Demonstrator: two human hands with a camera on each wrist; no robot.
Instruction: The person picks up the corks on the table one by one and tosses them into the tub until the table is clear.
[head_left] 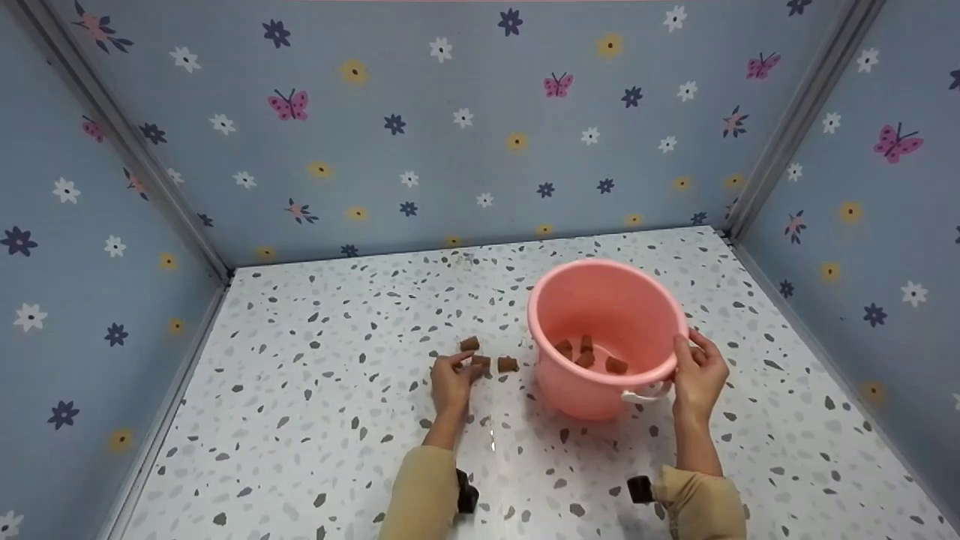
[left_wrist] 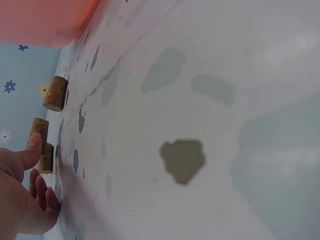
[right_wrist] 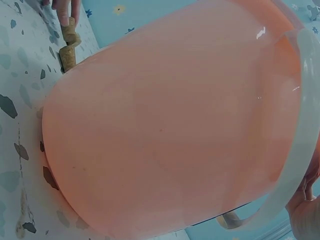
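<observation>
A pink bucket point(head_left: 581, 390) stands on the speckled tabletop, its open mouth facing up. Several brown corks point(head_left: 616, 365) lie inside at the bottom. My right hand point(head_left: 699, 373) grips the bucket's rim on its right side, near the white handle point(right_wrist: 306, 110). To the left of the bucket, my left hand point(head_left: 452, 384) pinches a cork point(head_left: 481, 363) between thumb and forefinger at the table surface; in the left wrist view the thumb point(left_wrist: 34, 145) overlaps it. A second cork point(head_left: 469, 343) lies just beyond the fingers, and a third cork point(head_left: 508, 364) lies between hand and bucket.
The white tabletop point(head_left: 315, 375) has grey speckles and a thin seam line. Blue panels point(head_left: 465, 150) with flowers and butterflies wall it in at the back, left and right. Black devices point(head_left: 640, 489) sit at both wrists.
</observation>
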